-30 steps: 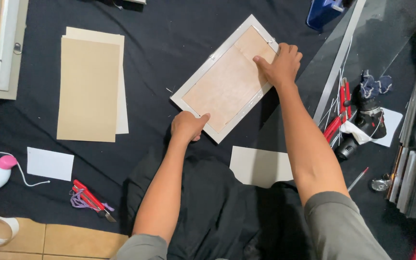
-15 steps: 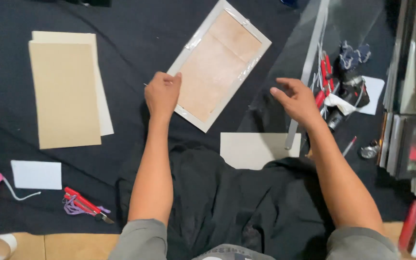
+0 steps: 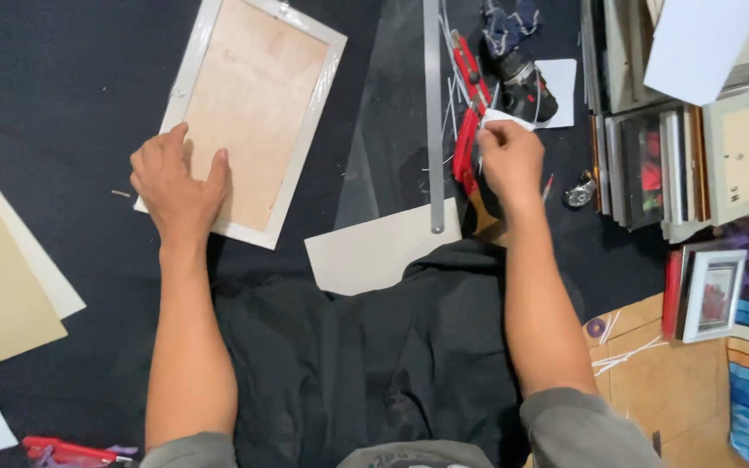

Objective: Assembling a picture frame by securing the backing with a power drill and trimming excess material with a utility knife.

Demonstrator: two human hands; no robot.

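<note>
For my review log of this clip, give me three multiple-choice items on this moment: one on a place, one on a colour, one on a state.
1. Where does the left hand rest?
A. On the lower left corner of the picture frame
B. On the metal ruler
C. On the small framed picture at the right

2. What colour are the handles of the tool beside the right hand?
A. Blue
B. Red
C. Green

3. How does the picture frame lie?
A. Standing upright on an edge
B. Flat, glass side up
C. Flat, with its brown backing board up

Answers:
1 A, the palm and fingers lie spread over that corner.
2 B, red handles show just left of the right hand's fingers.
3 C, the plain brown board fills the pale border, flat on the black cloth.
</note>
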